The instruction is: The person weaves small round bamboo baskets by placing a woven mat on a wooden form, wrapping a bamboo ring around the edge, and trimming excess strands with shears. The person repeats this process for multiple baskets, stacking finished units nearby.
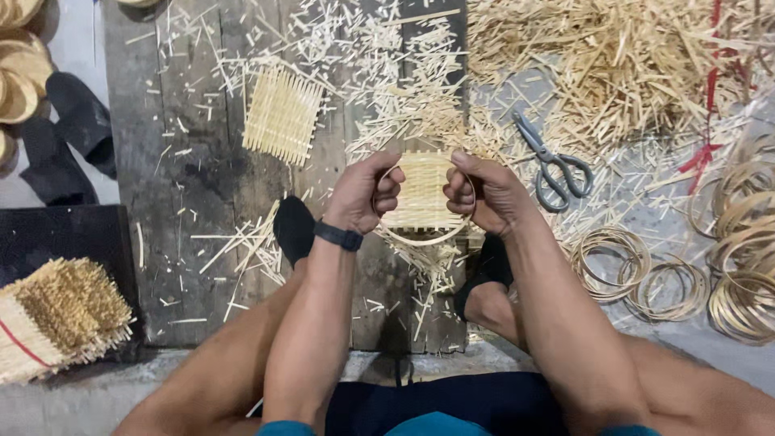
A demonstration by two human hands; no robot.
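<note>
Left hand | right hand | both clenched on woven mat and hoop

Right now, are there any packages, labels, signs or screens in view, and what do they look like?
None of those show. The nearest thing is a tied bundle of woven bamboo mats at lower left, pale straw with a red band. The left hand and right hand hold a woven mat.

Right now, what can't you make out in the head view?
- Woven mat: side edges hidden by left hand and right hand.
- Thin hoop: most of it behind mat and fingers.
- Bundled mat stack: cut off by left edge.
- Hoop pile: cut off by right edge.
</note>
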